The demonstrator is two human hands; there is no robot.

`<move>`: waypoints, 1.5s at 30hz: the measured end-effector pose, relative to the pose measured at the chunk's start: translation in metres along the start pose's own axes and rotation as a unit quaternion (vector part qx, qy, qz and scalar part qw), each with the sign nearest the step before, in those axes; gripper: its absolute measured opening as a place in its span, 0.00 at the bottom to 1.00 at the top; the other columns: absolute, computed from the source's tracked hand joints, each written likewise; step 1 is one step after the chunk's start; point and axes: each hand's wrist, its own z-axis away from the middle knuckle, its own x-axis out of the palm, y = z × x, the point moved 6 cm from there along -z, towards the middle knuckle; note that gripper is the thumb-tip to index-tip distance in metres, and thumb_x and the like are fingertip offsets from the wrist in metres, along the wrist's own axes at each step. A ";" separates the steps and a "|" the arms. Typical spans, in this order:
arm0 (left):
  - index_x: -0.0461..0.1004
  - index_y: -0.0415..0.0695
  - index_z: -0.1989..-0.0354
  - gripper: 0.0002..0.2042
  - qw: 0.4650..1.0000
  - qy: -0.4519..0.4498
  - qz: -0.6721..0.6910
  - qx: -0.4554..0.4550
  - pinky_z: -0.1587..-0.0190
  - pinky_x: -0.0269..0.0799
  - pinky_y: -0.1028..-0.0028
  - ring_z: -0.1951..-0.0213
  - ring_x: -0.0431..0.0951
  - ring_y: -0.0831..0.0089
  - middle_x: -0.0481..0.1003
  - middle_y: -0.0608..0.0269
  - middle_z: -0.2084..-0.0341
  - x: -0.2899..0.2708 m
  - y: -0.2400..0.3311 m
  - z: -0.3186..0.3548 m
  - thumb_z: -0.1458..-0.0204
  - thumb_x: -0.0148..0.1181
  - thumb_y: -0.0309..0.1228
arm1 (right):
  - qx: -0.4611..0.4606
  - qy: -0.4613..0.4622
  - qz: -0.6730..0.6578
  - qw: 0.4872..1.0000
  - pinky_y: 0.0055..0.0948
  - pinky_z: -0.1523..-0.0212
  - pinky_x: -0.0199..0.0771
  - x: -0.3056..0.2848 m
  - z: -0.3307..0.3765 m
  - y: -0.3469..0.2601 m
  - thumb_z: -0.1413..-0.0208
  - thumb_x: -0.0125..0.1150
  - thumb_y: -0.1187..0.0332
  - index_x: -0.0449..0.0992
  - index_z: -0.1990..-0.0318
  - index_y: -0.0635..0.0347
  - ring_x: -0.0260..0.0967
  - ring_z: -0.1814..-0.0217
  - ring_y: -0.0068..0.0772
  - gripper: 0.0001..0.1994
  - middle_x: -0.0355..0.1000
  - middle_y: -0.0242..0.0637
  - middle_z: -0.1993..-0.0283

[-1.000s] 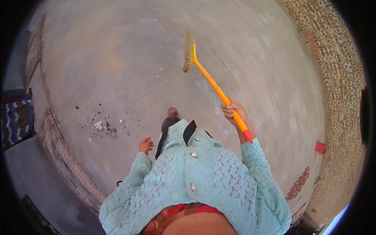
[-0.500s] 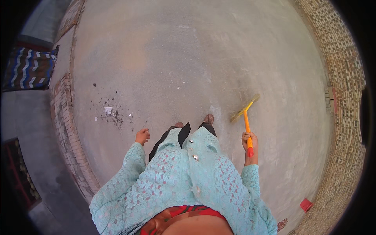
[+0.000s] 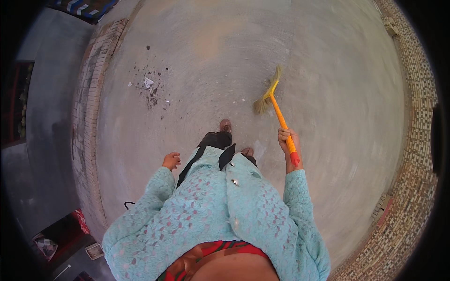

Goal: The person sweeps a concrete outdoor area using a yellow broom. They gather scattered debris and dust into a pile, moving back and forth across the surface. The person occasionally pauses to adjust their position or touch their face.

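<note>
Across the grey floor (image 3: 337, 117), your broom (image 3: 280, 116) has swung from your right side to ahead of you since half a second ago, its bristles (image 3: 260, 106) now beyond your right shoe (image 3: 248, 151). Your right hand (image 3: 287, 139) wraps its fingers firmly around the orange handle, just ahead of the red end, that forearm reaching forward from its pale blue sleeve (image 3: 298, 187). Your left hand (image 3: 171, 160) holds nothing; its fingers hang loosely bent, pointing inward, beside your left hip. Your right palm is hidden, and whether the bristles touch the floor is hard to tell. Dark crumbs (image 3: 152, 98) lie ahead, to the broom's left.
</note>
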 end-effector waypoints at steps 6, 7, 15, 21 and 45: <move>0.67 0.45 0.60 0.15 0.994 -0.007 0.111 -0.014 0.78 0.63 0.75 0.77 0.70 0.75 0.70 0.65 0.76 0.017 0.000 -0.052 0.60 0.48 0.28 | 0.005 -0.022 -0.014 1.000 0.11 0.87 0.57 0.102 -0.026 -0.015 0.58 0.40 0.80 0.55 0.70 0.71 0.53 0.85 0.13 0.06 0.53 0.32 0.79; 0.66 0.44 0.60 0.15 0.990 -0.013 0.137 -0.018 0.78 0.63 0.74 0.77 0.70 0.75 0.70 0.65 0.76 0.025 0.002 -0.058 0.60 0.48 0.28 | -0.007 -0.024 -0.020 0.999 0.11 0.88 0.57 0.117 -0.021 -0.023 0.58 0.40 0.80 0.55 0.70 0.72 0.53 0.85 0.13 0.06 0.54 0.33 0.78; 0.67 0.44 0.60 0.15 0.984 -0.034 0.165 -0.051 0.77 0.62 0.75 0.77 0.69 0.76 0.70 0.66 0.76 0.057 0.056 -0.067 0.60 0.47 0.27 | -0.041 0.063 0.144 0.987 0.12 0.88 0.58 0.177 -0.017 -0.041 0.58 0.39 0.82 0.54 0.66 0.69 0.52 0.84 0.13 0.09 0.53 0.34 0.75; 0.68 0.44 0.61 0.15 0.979 0.004 0.199 -0.042 0.77 0.62 0.76 0.77 0.69 0.77 0.69 0.67 0.77 0.051 0.102 -0.057 0.61 0.47 0.26 | 0.082 0.101 0.075 0.989 0.11 0.85 0.58 0.144 -0.112 -0.060 0.59 0.42 0.80 0.56 0.73 0.69 0.52 0.85 0.15 0.04 0.54 0.30 0.82; 0.67 0.45 0.60 0.14 0.914 0.118 0.368 -0.121 0.77 0.63 0.77 0.76 0.69 0.78 0.69 0.68 0.76 0.154 0.089 0.024 0.59 0.49 0.30 | 0.181 0.042 0.111 0.976 0.10 0.87 0.55 0.203 -0.212 -0.101 0.59 0.42 0.81 0.55 0.71 0.68 0.50 0.86 0.13 0.06 0.53 0.32 0.76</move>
